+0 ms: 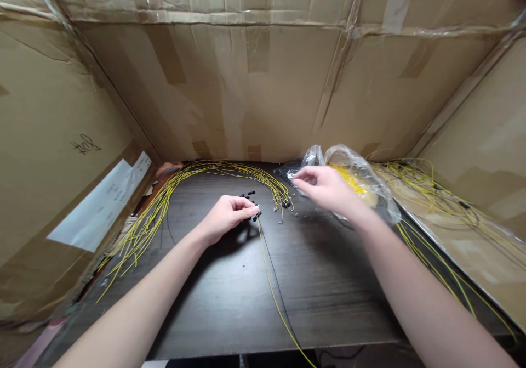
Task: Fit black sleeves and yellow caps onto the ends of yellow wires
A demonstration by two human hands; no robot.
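Observation:
My left hand (pixel 229 214) is closed, thumb and forefinger pinching the end of a wire with a small black connector (pixel 257 216) beside the fingertips. From there a yellow wire (pixel 269 272) and a thin black wire (pixel 276 273) run down over the table's front edge. More small black pieces (pixel 250 193) show just behind this hand. My right hand (pixel 322 186) is over the clear plastic bag (pixel 380 195), its thumb and fingertips drawn together; whatever they may hold is too small to make out. Yellow pieces (pixel 349 179) fill part of the bag.
A bundle of yellow wires (pixel 164 192) arcs along the left and back, its crimped ends (pixel 283 201) near the middle. Black parts in a bag (pixel 287 169) lie at the back. More yellow wires (pixel 435 192) spread at right. Cardboard walls (pixel 246 99) enclose the dark table (pixel 230 313).

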